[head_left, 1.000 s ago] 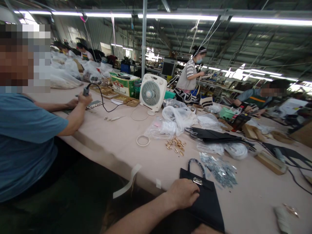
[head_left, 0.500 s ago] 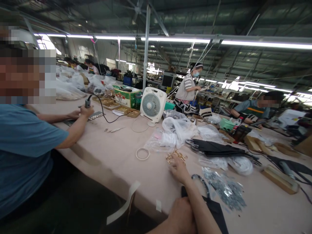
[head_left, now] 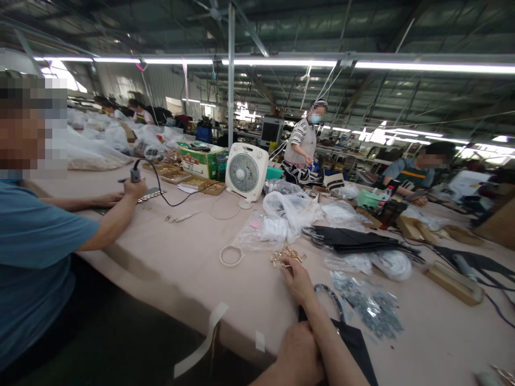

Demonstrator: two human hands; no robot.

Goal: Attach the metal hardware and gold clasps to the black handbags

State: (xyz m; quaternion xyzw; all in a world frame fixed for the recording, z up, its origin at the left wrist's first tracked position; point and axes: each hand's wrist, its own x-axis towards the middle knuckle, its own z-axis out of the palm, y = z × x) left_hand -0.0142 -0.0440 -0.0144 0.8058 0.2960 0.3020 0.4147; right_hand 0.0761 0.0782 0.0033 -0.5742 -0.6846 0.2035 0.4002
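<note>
My right hand [head_left: 298, 280] reaches forward over the table, fingers bent and pinched at the near edge of a small pile of gold metal fittings [head_left: 295, 253]. A gold piece shows at the fingertips. Closer to me, my left hand [head_left: 300, 346] is curled into a fist beside a black bag [head_left: 356, 343] with a dark looped handle [head_left: 336, 300]. The fist's inner side is hidden, so what it holds cannot be made out. My right forearm crosses over the bag and covers part of it.
A tape roll [head_left: 231, 255] lies left of the pile. Beyond are plastic bags [head_left: 277, 228], a white fan [head_left: 246, 172] and stacked black pieces [head_left: 354, 241]. Grey metal parts [head_left: 374, 311] are right. A co-worker [head_left: 36, 230] holds a corded tool [head_left: 135, 174] at left.
My right hand has drawn back slightly from over the gold fittings to their near edge. My left fist stays in place. The view has turned slightly right.
</note>
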